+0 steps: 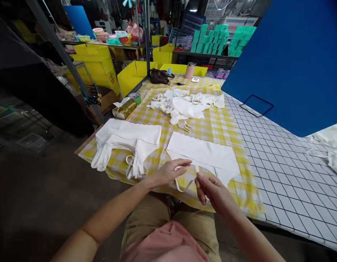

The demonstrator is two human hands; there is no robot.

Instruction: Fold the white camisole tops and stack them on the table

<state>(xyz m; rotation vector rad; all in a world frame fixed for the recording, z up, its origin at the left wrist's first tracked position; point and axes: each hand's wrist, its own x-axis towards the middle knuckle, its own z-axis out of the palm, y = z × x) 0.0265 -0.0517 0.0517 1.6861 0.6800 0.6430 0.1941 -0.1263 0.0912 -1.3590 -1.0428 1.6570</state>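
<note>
A white strappy top (205, 147) lies spread on the yellow checked cloth in front of me, its straight edge away from me. My right hand (212, 185) is closed in a pinch at its near side, with a short piece of white strap (197, 168) standing up from the fingertips. My left hand (172, 171) is open, fingers stretched out over the top's near edge. Below it a loose strap (183, 187) curves across the cloth. To the left sits a neat stack of similar white tops (127, 133), straps hanging toward me.
Farther back lies a loose pile of white garments (184, 103). A gold packet (125, 109) and green tape roll (135, 97) are at the left edge. A pink tumbler (190, 70) and dark bag (160, 76) stand behind. A large blue board (288, 69) overhangs the right side.
</note>
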